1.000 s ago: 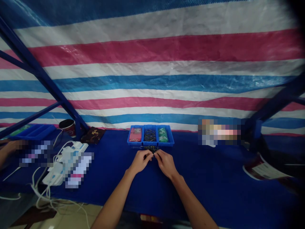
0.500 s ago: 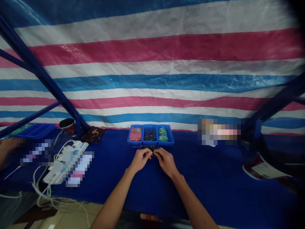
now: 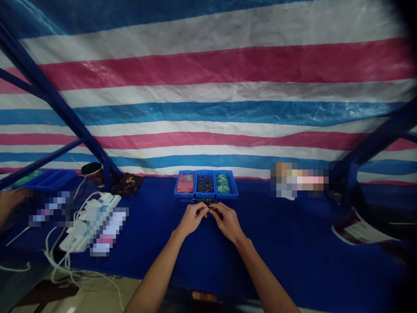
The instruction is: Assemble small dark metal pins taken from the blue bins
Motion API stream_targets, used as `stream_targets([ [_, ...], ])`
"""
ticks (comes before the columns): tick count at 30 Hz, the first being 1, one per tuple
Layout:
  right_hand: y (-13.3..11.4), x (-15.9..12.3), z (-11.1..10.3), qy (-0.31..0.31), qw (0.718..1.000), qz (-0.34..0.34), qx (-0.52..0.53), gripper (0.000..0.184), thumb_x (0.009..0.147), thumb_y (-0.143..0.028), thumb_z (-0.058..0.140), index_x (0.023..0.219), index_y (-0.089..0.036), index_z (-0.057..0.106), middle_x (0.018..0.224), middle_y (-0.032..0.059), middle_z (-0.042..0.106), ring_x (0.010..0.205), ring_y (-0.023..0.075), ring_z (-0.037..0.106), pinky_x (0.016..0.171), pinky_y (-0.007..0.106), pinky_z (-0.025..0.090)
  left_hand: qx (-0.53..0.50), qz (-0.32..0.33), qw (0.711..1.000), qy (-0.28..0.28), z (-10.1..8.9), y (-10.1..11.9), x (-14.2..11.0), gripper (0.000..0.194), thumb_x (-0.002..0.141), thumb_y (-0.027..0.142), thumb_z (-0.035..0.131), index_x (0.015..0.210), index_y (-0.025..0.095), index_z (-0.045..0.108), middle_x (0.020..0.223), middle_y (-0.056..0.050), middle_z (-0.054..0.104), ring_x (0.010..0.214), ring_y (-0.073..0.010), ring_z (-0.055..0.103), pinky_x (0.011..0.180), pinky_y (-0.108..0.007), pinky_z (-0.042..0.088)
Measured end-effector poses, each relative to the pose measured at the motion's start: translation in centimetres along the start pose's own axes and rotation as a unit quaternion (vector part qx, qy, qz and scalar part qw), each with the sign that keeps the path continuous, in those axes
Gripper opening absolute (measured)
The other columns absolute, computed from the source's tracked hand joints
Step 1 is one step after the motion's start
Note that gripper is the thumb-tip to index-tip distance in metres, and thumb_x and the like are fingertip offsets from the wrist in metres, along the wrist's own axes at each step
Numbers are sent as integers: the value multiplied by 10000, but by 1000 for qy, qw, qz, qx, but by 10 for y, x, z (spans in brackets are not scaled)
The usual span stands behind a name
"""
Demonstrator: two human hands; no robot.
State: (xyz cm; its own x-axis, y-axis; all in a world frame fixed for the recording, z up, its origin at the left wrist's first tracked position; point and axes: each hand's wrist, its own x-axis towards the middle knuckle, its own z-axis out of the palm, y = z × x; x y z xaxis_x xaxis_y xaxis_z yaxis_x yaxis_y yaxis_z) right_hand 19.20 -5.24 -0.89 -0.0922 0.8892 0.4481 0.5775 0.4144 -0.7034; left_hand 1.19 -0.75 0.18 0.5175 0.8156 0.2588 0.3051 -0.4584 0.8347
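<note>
At twelve o'clock from the wearer, on a blue table surface (image 3: 280, 256), two bare hands meet: the left hand (image 3: 193, 219) with thumb and forefinger tips together, the right hand (image 3: 228, 221) with its fingertips likewise drawn together, almost touching the left's. Whether a small piece sits between them is too small to tell. Just beyond the fingertips lies one loose pile of dark, slender pieces (image 3: 208, 201), too many and too fine to count. Next, at twelve, three blue compartments (image 3: 195, 195) stand side by side: the left holds something pink, the middle dark slender pieces, the right something green with pale bits. At ten o'clock are one white power strip (image 3: 73, 239) with several white cables (image 3: 48, 256), two blurred-out items (image 3: 107, 234), and, farther out, one hand of another person (image 3: 11, 202) and one blue tray (image 3: 54, 179). Toward eleven are one dark packet (image 3: 127, 184) and one dark red cup (image 3: 94, 174); at two, one tilted maroon-and-white container (image 3: 361, 230); at one, a blurred patch (image 3: 298, 179), its contents uncountable. Farthest, one striped sheet (image 3: 228, 65) spans the back.
</note>
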Motion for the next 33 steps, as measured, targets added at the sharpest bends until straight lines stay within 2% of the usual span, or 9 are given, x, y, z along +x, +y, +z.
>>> stream_targets([
  [6,-1,0,-1,-14,1000,0,5,167,1005,-252,512,987,-257,678,903,21,665,786,175,647,709,277,479,10,-4,1000,-6,1,-1,0,332,997,344,496,770,152,646,686,-6,666,623,-123,572,626,-216,371],
  [20,-5,0,-2,-5,1000,5,8,137,994,-272,525,1038,-243,652,903,23,679,756,169,638,679,267,473,4,-8,1000,2,1,0,0,348,1002,381,476,814,152,658,688,-14,664,622,-132,574,623,-221,383],
  [33,-5,1,-2,-7,1000,1,6,180,1005,-281,478,953,-235,643,881,31,683,762,176,641,682,275,470,11,-4,1000,1,1,1,0,339,1000,360,483,791,153,649,687,-12,662,628,-130,578,631,-220,385],
])
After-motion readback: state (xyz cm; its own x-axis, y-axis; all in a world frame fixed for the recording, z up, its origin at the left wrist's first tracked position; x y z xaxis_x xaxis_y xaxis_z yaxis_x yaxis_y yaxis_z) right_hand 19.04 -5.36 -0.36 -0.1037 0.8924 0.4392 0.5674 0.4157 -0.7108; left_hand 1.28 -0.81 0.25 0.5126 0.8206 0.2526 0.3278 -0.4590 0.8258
